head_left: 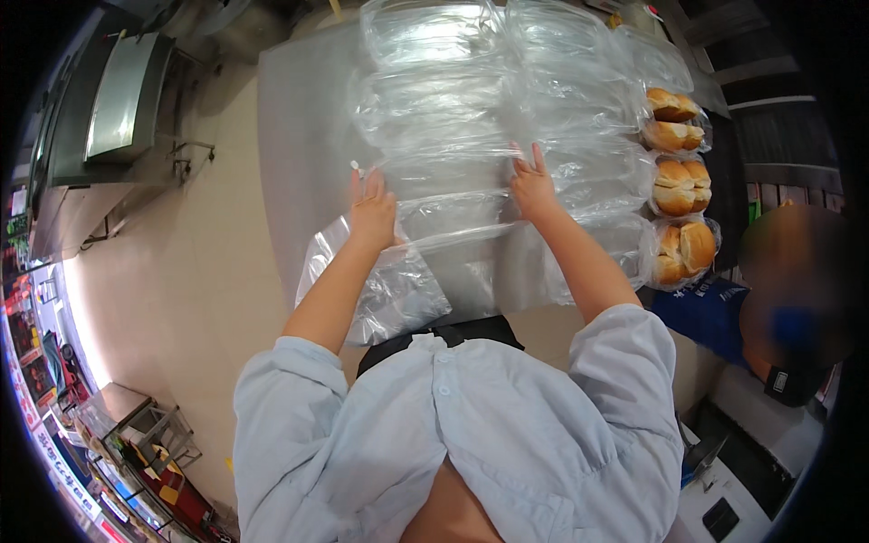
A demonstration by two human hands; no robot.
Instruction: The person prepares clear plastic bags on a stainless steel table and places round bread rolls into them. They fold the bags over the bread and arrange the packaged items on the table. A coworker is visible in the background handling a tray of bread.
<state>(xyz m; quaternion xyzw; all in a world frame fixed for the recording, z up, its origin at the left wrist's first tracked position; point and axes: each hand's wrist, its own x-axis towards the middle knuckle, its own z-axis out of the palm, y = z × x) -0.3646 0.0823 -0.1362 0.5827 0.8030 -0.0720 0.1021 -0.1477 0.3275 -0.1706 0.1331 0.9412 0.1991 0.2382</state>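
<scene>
My left hand (371, 210) lies over the left edge of a clear plastic bag (448, 213), its fingers stretched out and pointing away from me. At the bag's right side, my right hand (532, 187) rests with its fingers extended and slightly spread. The thin film runs flat and wrinkled between both hands. Beneath my left forearm is a loose pile of clear bags (398, 294) at the near edge of the metal table (308, 118). More clear bags (434, 104) lie in rows beyond my hands.
Golden bread rolls (683, 185) in clear bags line the right side of the table. A person in a blue sleeve (701, 317) is close by on the right. To the left, a steel counter (127, 100) stands across the tiled floor (172, 299).
</scene>
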